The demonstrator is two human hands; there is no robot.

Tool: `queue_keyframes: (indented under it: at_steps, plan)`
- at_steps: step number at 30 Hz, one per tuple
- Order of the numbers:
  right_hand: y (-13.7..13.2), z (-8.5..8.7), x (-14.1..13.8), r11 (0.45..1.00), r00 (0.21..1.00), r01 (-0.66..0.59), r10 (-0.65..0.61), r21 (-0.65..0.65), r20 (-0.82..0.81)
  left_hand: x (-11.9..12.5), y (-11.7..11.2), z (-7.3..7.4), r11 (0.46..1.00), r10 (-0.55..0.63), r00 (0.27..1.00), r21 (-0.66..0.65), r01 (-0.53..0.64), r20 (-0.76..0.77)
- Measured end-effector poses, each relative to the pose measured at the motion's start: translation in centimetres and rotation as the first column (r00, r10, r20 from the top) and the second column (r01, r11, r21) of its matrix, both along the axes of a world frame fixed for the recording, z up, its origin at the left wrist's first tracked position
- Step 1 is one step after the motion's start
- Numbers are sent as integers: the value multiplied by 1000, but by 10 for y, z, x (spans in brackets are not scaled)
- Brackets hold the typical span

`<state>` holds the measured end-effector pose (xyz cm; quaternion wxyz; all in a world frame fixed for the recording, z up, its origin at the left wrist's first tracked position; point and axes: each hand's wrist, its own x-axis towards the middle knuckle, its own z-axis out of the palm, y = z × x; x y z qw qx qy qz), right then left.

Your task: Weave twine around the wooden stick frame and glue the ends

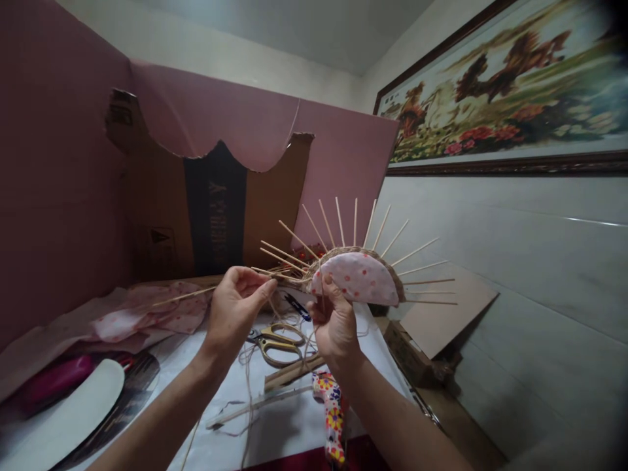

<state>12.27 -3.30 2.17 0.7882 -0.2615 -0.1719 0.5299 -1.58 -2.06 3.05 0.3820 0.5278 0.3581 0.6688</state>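
My right hand (334, 325) grips a half-round piece covered in white fabric with red flowers (360, 278). Several thin wooden sticks (343, 226) fan out from its rim, and brown twine is woven along that rim (366, 252). My left hand (237, 305) is raised beside it, fingers pinched on a strand of twine (275, 307) near the leftmost sticks. The twine hangs down toward the table.
Yellow-handled scissors (275, 341) and a small dark snipper (296, 305) lie on the white table (279, 425). A flower-patterned glue gun (332, 413), flowered fabric (147, 314), a white oval board (73, 412), brown cardboard (441, 314) and a pink-covered cardboard screen (206, 163) surround them.
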Motion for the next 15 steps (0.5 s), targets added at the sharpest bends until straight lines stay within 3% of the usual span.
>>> queue_keyframes:
  at_steps: [3,6,10,15]
  plan:
    - [2,-2,-1,1000,1000,0,0,7,-26,1,-2,-2,988,151,976,51,-144,-154]
    - [3,-5,-4,1000,999,-25,25,10,-40,3,-10,-2,917,370,879,268,-294,-302]
    - [3,-13,-10,997,997,-81,81,21,-15,11,-23,-1,883,342,849,447,-144,-402]
    - [-3,-23,-17,984,985,-159,153,78,75,21,-31,0,893,329,829,434,-117,-452]
